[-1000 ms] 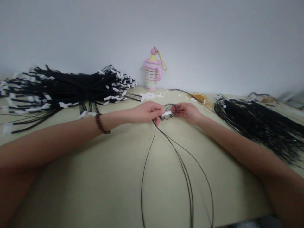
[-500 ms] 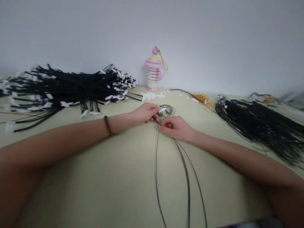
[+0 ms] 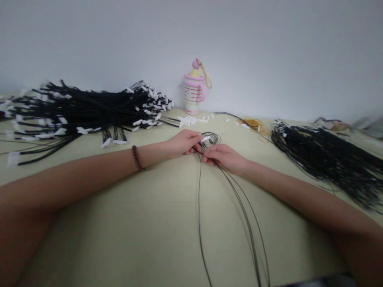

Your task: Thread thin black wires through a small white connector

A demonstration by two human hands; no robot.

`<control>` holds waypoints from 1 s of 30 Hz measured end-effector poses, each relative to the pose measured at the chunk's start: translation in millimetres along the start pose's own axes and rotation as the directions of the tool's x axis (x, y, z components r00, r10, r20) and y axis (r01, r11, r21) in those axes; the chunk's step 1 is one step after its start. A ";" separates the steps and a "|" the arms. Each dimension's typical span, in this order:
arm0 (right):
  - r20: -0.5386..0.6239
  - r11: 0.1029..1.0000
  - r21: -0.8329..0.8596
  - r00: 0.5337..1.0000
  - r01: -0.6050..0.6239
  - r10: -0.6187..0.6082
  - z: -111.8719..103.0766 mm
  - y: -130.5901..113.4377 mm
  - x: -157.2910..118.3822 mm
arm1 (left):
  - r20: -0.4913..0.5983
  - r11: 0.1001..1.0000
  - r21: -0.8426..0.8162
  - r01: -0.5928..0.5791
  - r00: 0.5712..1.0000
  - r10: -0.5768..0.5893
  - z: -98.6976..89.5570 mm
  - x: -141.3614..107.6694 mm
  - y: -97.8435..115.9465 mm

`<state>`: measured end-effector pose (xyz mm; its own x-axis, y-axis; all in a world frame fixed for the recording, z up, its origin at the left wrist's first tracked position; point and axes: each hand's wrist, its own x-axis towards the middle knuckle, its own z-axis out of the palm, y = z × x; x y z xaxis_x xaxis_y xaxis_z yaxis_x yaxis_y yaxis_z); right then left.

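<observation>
Between the thumb and fingers of my left hand (image 3: 186, 142) is the upper end of several thin black wires (image 3: 247, 215), close to a small white tag or connector (image 3: 205, 139). My right hand (image 3: 224, 157) pinches the same wires just to the right of it. One wire hangs apart on the left; the others run down past my right hand toward the near edge. A small coil of black wire (image 3: 214, 138) lies on the table right behind my hands. My fingers hide the exact spot where the wires meet.
A big heap of black cables with white ends (image 3: 98, 105) lies at the left. Behind my hands stand a pink-and-white cup (image 3: 193, 93) and loose white pieces (image 3: 188, 121). Yellow rubber bands (image 3: 254, 124) and a black wire bundle (image 3: 326, 159) are at the right.
My right hand has shifted slightly right along the wires, away from my left hand. The hanging wires have swung right. My left hand has stayed in place.
</observation>
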<state>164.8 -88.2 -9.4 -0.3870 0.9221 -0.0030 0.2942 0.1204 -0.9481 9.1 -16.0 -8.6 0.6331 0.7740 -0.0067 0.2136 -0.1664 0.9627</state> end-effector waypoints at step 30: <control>0.089 0.986 0.078 0.986 -0.147 0.140 -23.8 1.4 3.2 | 0.005 0.999 0.020 0.046 0.999 -0.046 -0.6 -0.3 3.9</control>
<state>184.8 -76.3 -3.2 -0.4186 0.8933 -0.1636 0.2786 -0.0452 -0.9594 9.2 -16.5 -4.7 0.6262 0.7779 -0.0523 0.2573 -0.1429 0.9557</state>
